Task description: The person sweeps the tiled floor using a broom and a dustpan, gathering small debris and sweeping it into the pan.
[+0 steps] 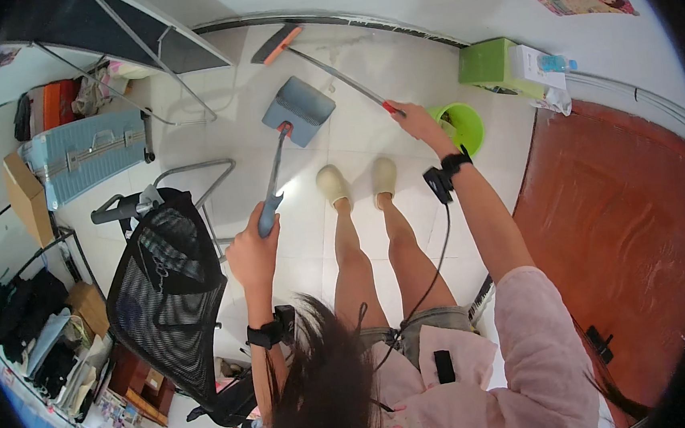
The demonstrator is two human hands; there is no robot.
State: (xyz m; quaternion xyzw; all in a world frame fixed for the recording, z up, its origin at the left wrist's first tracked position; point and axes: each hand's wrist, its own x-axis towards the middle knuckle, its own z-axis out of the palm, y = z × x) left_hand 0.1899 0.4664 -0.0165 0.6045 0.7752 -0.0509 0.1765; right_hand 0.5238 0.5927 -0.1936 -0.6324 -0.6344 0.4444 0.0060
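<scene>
The left hand (253, 253) is wrapped around the blue grip of a long-handled dustpan (298, 110), its fingers clamped on the handle. The grey pan sits flat on the white tiled floor (216, 135), ahead of the person's feet in pale slippers (356, 182). The right hand (420, 125) reaches forward with its fingers closed on the red end of a broom (322, 63), whose thin shaft slants up and left to an orange-edged head lying near the base of the wall. Just beside that hand stands a bright green bucket (464, 124), and past it a green box (487, 62) against the wall. A black mesh office chair (168, 292) stands to the left of the left arm, with a light blue suitcase (88, 153) farther off; the bucket's contents are perhaps rubbish, too small to tell.
</scene>
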